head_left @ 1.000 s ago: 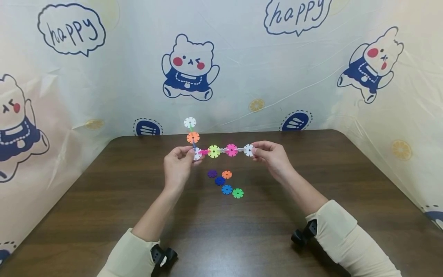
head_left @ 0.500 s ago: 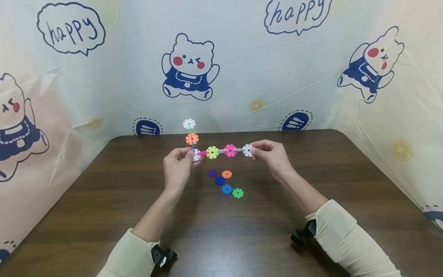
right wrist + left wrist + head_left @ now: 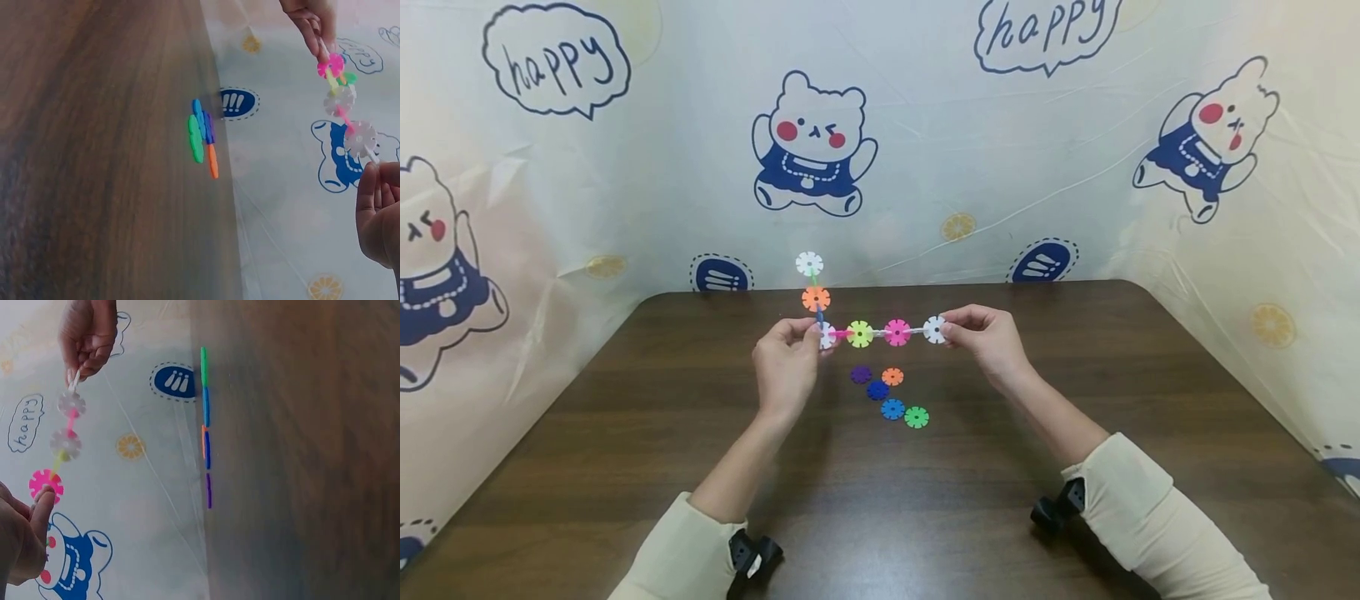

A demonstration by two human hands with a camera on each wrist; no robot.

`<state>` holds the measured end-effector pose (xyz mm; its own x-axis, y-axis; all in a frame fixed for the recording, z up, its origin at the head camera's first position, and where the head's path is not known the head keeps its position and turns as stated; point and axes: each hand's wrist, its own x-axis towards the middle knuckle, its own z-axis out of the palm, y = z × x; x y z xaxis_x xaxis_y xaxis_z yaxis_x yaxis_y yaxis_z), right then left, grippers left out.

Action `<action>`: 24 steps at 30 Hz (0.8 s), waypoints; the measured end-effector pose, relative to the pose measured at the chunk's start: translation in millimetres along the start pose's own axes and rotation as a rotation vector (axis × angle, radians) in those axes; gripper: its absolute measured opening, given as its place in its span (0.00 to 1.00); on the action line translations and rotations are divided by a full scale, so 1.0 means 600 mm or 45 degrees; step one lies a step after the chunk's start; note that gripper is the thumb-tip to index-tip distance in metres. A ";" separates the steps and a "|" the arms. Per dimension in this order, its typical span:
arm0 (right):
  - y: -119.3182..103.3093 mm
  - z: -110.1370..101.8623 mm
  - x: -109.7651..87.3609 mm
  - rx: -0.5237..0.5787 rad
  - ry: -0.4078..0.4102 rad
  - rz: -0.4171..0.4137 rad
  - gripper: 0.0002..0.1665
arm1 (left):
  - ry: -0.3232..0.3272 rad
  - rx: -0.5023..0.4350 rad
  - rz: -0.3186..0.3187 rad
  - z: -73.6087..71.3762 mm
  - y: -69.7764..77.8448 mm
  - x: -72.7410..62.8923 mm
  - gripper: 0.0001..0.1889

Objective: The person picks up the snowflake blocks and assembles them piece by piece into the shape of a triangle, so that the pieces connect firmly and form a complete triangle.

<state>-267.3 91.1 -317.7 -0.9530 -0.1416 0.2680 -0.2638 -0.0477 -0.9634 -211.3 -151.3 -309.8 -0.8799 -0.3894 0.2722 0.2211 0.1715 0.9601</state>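
An L-shaped chain of slotted plastic discs, joined edge to face, is held up between both hands over the table's far part. My left hand (image 3: 786, 362) pinches the white corner disc (image 3: 827, 336). Above that corner rise an orange disc (image 3: 816, 298) and a white top disc (image 3: 809, 263). To the right run a yellow-green disc (image 3: 860, 333) and a pink disc (image 3: 897, 332), with edge-on discs between them. My right hand (image 3: 988, 342) pinches the white end disc (image 3: 934, 329). In the left wrist view, the left thumb overlaps a bright pink disc (image 3: 45, 482).
Loose slotted discs lie on the brown table (image 3: 880, 508) below the chain: purple (image 3: 861, 375), orange (image 3: 892, 377), dark blue (image 3: 877, 390), light blue (image 3: 892, 409) and green (image 3: 917, 417). A bear-printed sheet (image 3: 910, 167) hangs behind the table.
The row of discs between the hands has shifted slightly left and down. Both hands keep their pinch, and the loose discs lie as before.
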 end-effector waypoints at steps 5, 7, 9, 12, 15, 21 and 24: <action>0.000 -0.001 0.000 -0.023 -0.010 -0.024 0.14 | -0.004 -0.040 -0.040 0.001 0.000 0.000 0.08; 0.000 -0.001 0.000 -0.018 -0.008 -0.025 0.14 | -0.008 -0.079 -0.055 0.002 -0.001 0.000 0.08; 0.001 -0.001 -0.001 -0.010 -0.003 -0.025 0.14 | -0.010 -0.104 -0.073 0.003 -0.001 0.000 0.08; 0.002 0.000 -0.001 0.007 -0.013 -0.017 0.15 | -0.005 -0.157 -0.082 0.004 0.000 0.001 0.08; 0.004 0.002 -0.002 0.024 -0.028 0.002 0.15 | 0.005 -0.199 -0.082 0.004 0.002 0.003 0.08; 0.010 0.002 0.001 0.073 -0.019 0.037 0.15 | -0.020 -0.170 -0.099 0.003 0.003 0.003 0.09; 0.012 0.001 0.003 0.095 -0.030 0.058 0.14 | -0.030 -0.138 -0.094 0.000 0.004 0.003 0.09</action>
<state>-270.7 89.7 -324.1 -0.9597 -0.1682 0.2250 -0.2078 -0.1140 -0.9715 -212.3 -151.3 -306.9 -0.9049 -0.3759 0.1999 0.1982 0.0436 0.9792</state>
